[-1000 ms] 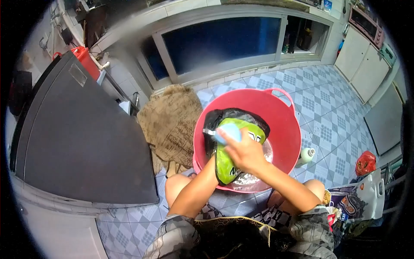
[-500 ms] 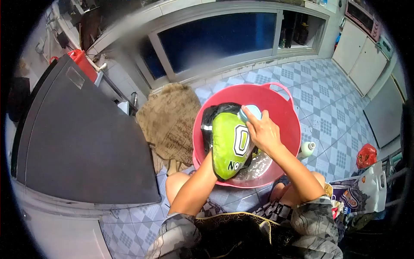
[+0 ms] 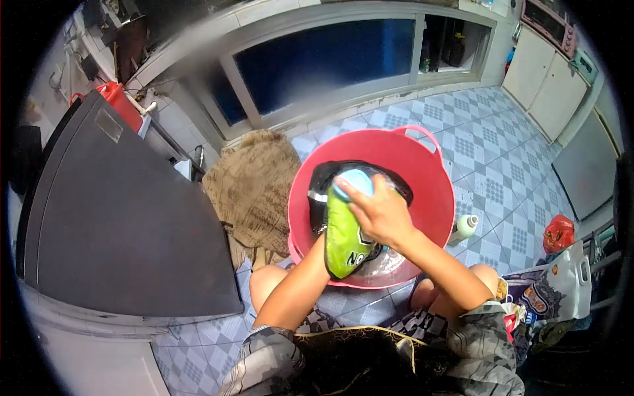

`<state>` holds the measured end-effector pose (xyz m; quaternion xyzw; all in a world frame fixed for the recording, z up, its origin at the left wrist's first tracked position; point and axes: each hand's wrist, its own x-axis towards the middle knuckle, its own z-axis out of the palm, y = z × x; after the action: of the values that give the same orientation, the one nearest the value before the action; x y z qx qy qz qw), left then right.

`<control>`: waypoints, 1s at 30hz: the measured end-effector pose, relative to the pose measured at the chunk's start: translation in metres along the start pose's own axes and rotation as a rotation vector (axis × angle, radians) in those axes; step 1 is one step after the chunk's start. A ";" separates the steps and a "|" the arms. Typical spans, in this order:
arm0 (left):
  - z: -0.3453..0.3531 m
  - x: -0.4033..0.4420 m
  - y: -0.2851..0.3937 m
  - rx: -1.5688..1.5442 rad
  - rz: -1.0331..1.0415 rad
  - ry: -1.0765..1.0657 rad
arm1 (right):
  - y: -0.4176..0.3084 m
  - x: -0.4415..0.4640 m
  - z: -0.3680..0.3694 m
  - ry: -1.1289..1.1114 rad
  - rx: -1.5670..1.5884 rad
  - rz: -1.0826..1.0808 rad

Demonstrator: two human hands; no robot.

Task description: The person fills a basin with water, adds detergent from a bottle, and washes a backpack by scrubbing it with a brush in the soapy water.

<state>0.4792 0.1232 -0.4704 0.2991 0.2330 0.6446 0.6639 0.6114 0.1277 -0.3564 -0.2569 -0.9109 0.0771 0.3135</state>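
A light blue scrub brush [image 3: 357, 181] is in my right hand [image 3: 386, 214], its fingers closed over the top. The brush presses on the upper part of a bright green and black fabric bag [image 3: 341, 245] with white and black lettering. My left hand is hidden under the green fabric; only the wrist [image 3: 319, 259] and forearm show, and its fingers are out of sight. The bag's black part [image 3: 322, 173] lies inside a pink tub [image 3: 432, 178] with loop handles. Some clear, bubbly water [image 3: 386, 266] shows at the tub's near side.
A green-white bottle [image 3: 467, 226] stands right of the tub on blue tiles. A brown mat [image 3: 247, 185] lies to the left, beside a dark grey cabinet-like box [image 3: 125, 218]. At the right are a red plastic bag [image 3: 559, 232] and a printed white-purple bag [image 3: 561, 290].
My right hand and the scrub brush have moved left across the green fabric, covering more of its lettering. The green part looks narrower, and more of the black part shows behind.
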 end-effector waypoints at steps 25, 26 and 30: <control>0.002 0.011 0.000 -0.151 -0.035 0.001 | 0.027 -0.004 -0.010 -0.092 -0.037 0.279; 0.002 0.020 -0.008 -0.204 0.004 -0.005 | 0.017 -0.010 -0.007 -0.082 0.005 0.233; -0.006 0.019 -0.019 -0.199 0.045 -0.003 | -0.002 -0.002 -0.006 -0.150 -0.041 0.131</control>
<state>0.4897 0.1424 -0.4868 0.2380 0.1601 0.6789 0.6759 0.6154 0.1249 -0.3520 -0.3161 -0.9143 0.0977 0.2335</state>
